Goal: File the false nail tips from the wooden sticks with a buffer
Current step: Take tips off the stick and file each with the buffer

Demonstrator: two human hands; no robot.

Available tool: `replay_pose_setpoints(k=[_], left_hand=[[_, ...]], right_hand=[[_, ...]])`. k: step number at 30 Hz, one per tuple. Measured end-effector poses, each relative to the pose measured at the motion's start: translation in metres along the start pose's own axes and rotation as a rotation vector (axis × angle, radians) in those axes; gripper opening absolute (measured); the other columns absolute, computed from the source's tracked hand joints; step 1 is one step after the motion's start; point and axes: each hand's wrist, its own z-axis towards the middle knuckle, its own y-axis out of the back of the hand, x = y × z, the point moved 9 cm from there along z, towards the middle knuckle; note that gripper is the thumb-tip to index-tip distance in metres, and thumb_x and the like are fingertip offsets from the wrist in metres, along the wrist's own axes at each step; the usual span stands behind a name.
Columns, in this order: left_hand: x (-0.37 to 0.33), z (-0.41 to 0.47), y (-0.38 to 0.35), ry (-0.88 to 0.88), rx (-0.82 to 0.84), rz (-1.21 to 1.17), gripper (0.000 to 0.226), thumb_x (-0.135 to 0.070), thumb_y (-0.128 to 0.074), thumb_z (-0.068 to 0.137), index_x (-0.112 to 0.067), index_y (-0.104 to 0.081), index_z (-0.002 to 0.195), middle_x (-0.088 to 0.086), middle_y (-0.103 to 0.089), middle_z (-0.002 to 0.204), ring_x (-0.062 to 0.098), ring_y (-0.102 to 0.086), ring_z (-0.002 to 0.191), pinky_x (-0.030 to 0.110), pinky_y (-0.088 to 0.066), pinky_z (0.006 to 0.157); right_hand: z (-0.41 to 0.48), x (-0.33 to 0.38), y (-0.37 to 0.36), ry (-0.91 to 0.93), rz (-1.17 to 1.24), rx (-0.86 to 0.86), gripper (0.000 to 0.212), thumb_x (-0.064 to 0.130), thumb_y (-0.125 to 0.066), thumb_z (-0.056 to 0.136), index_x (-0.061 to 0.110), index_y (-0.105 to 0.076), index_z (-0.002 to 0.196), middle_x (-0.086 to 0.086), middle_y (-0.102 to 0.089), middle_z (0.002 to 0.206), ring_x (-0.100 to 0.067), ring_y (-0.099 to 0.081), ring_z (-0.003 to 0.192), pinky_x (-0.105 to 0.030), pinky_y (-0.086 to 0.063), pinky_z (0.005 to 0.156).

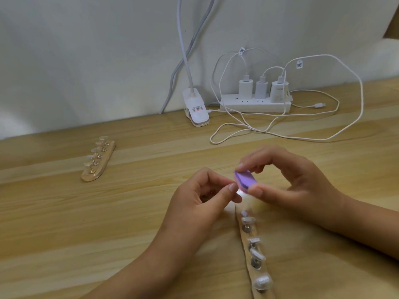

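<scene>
My right hand (287,182) pinches a small purple and pink buffer block (245,180) between thumb and fingers. My left hand (200,199) has its thumb and forefinger pinched together right beside the buffer; a clear nail tip (240,192) glints there, mostly hidden. Just below the hands a wooden stick (257,255) runs toward the front edge, carrying several clear nail tips on metal holders. A second wooden stick (98,162) with several nail tips lies apart at the left of the wooden table (140,212).
A white power strip (254,104) with three chargers sits at the back against the wall, its white cables (280,130) looping over the table. A white clip lamp base (196,108) stands left of it.
</scene>
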Motion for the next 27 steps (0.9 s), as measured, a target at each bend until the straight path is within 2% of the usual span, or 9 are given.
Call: replay_pose_setpoints(k=[2,5,9,12,14,17,21,24,27], left_hand=[[0.001,0.000,0.000,0.007,-0.005,0.006,0.006,-0.027,-0.069,0.085,-0.024,-0.065,0.081,-0.003,-0.075,0.079,0.011,-0.069,0.078,0.014,-0.048,0.071],[0.001,-0.001,-0.001,0.004,0.006,0.012,0.007,-0.024,-0.069,0.087,-0.025,-0.065,0.081,-0.003,-0.075,0.079,0.009,-0.069,0.078,0.014,-0.048,0.072],[0.001,-0.001,0.000,0.008,-0.005,0.012,0.007,-0.025,-0.069,0.087,-0.025,-0.065,0.081,-0.003,-0.075,0.078,0.010,-0.069,0.078,0.016,-0.049,0.073],[0.001,-0.001,0.000,0.013,-0.006,0.013,0.006,-0.029,-0.070,0.085,-0.026,-0.066,0.081,-0.004,-0.076,0.078,0.010,-0.069,0.077,0.015,-0.048,0.071],[0.001,-0.001,0.001,0.018,-0.015,0.007,0.006,-0.030,-0.070,0.084,-0.026,-0.066,0.081,-0.004,-0.076,0.078,0.014,-0.069,0.078,0.016,-0.048,0.072],[0.000,-0.001,0.000,0.016,-0.014,0.002,0.010,-0.030,-0.070,0.083,-0.022,-0.066,0.079,-0.004,-0.076,0.077,0.008,-0.069,0.075,0.012,-0.047,0.069],[0.002,-0.002,0.001,0.023,-0.023,-0.004,0.006,-0.023,-0.070,0.086,-0.021,-0.067,0.081,-0.003,-0.075,0.077,0.010,-0.069,0.076,0.014,-0.048,0.070],[0.001,-0.001,0.001,0.020,-0.018,-0.011,0.007,-0.022,-0.070,0.086,-0.020,-0.067,0.081,-0.002,-0.075,0.076,0.009,-0.068,0.075,0.013,-0.048,0.069],[0.001,-0.001,0.000,0.020,-0.020,-0.024,0.007,-0.024,-0.070,0.084,-0.020,-0.067,0.079,-0.001,-0.075,0.076,0.008,-0.068,0.074,0.012,-0.047,0.069]], right_hand=[[0.001,-0.008,0.003,-0.078,0.049,-0.027,0.027,0.042,-0.068,0.079,0.025,-0.068,0.100,0.014,-0.067,0.098,-0.014,-0.061,0.092,-0.033,-0.050,0.083],[0.001,-0.005,0.000,-0.027,0.017,0.001,0.026,0.037,-0.068,0.081,0.021,-0.068,0.102,0.010,-0.067,0.099,-0.018,-0.062,0.093,-0.033,-0.050,0.082],[0.001,-0.012,0.002,-0.112,0.071,-0.016,0.029,0.043,-0.068,0.078,0.024,-0.069,0.099,0.010,-0.068,0.095,-0.017,-0.062,0.091,-0.037,-0.050,0.083],[0.001,-0.007,-0.001,-0.042,0.033,0.006,0.029,0.040,-0.070,0.081,0.019,-0.068,0.101,0.009,-0.067,0.097,-0.020,-0.062,0.092,-0.034,-0.050,0.082],[0.001,-0.015,0.001,-0.129,0.088,-0.016,0.029,0.042,-0.074,0.078,0.022,-0.069,0.098,0.010,-0.068,0.094,-0.015,-0.062,0.089,-0.032,-0.050,0.082],[0.000,-0.017,-0.001,-0.125,0.111,0.005,0.030,0.043,-0.072,0.079,0.021,-0.070,0.099,0.009,-0.068,0.095,-0.019,-0.062,0.089,-0.033,-0.050,0.084],[0.000,-0.019,-0.001,-0.172,0.145,0.014,0.027,0.049,-0.068,0.079,0.029,-0.070,0.098,0.012,-0.071,0.095,-0.014,-0.063,0.088,-0.023,-0.050,0.084],[0.001,-0.017,-0.004,-0.160,0.167,0.034,0.035,0.056,-0.068,0.080,0.027,-0.070,0.101,0.010,-0.070,0.097,-0.016,-0.064,0.089,-0.022,-0.051,0.085],[0.001,-0.022,-0.006,-0.229,0.233,0.041,0.025,0.047,-0.065,0.081,0.028,-0.071,0.097,0.009,-0.073,0.095,-0.007,-0.066,0.088,-0.014,-0.048,0.081]])
